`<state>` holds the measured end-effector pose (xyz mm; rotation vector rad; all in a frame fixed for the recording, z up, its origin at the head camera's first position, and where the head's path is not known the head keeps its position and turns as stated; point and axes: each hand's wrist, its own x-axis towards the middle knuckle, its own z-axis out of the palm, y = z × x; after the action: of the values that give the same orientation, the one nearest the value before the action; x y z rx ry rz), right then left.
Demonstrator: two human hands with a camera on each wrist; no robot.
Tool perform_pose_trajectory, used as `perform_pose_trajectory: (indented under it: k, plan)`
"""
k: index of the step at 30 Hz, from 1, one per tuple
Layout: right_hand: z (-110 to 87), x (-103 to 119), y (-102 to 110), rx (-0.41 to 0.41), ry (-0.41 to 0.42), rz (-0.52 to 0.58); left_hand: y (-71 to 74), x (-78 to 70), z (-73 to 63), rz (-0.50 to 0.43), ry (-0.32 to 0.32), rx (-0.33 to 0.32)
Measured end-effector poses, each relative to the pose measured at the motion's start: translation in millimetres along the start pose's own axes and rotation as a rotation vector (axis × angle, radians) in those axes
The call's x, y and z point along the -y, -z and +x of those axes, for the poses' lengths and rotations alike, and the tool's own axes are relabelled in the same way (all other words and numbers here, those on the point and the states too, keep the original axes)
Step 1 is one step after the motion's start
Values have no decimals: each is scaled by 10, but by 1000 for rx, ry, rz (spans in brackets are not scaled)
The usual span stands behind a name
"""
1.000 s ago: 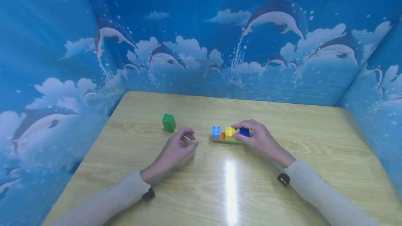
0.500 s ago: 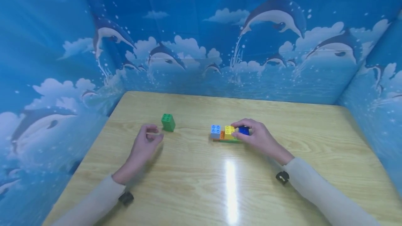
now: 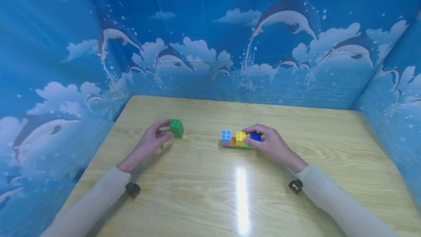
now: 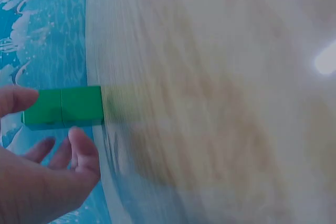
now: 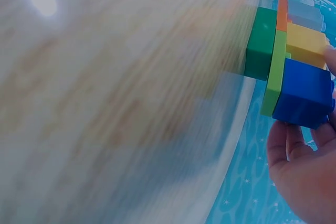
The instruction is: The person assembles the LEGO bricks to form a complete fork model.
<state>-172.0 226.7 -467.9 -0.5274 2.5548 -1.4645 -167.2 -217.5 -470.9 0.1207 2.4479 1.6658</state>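
Note:
A tall green toy brick stack (image 3: pixel 177 128) stands on the table's left part. My left hand (image 3: pixel 154 136) has come up to its left side, fingertips right at its edges, thumb in front and index finger behind. In the left wrist view, one fingertip overlaps the upper end of the green stack (image 4: pixel 63 107). My right hand (image 3: pixel 270 142) grips the right end of a multicoloured brick build, around the blue brick (image 5: pixel 304 92), with fingertips reaching the yellow brick (image 3: pixel 240 138). A light blue brick (image 3: pixel 226 137) tops its left end, above orange; green pieces lie beneath.
The wooden table (image 3: pixel 204 182) carries a bright light reflection near its middle. Behind it and along both sides hangs a blue curtain (image 3: pixel 204 79) printed with dolphins.
My left hand has moved left, away from the middle, then forward to the green stack, which has stayed in place. The right hand keeps its grip on the brick build.

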Motion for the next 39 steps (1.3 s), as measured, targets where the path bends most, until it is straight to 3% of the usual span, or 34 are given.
perform_pose_trajectory:
  k: [5,24,32,39]
  plan:
    - [-12,-6,-14,-4,6,-2,1,2,100,43,34,42]
    - [-7,18,-25,0,-13,-5,-36,32,242,73,91,27]
    - [0,9,0,-1,4,1,-53,47,217,77,53,22]
    - [-10,-9,10,-7,19,1,-160,11,160,106,4,36]
